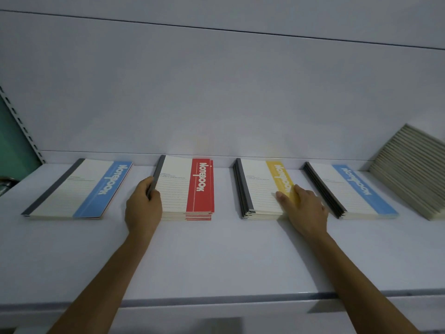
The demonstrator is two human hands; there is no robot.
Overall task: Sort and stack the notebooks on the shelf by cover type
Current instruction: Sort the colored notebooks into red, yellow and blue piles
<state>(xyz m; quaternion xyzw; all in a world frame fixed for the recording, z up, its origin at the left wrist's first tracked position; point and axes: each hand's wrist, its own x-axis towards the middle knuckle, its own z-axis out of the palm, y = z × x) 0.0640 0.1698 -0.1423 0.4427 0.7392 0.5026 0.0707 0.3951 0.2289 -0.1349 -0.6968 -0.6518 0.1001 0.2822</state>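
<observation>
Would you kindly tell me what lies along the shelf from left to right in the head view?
blue-striped stack → left hand → red-striped stack → yellow-striped stack → right hand → second blue-striped stack → leaning grey pile

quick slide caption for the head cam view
Left hand grips the spine of the red notebook stack while the right hand rests on the yellow stack on a white shelf.

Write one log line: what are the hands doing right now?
left hand grips red stack spine | right hand rests on yellow stack | left blue stack, right blue stack untouched
</observation>
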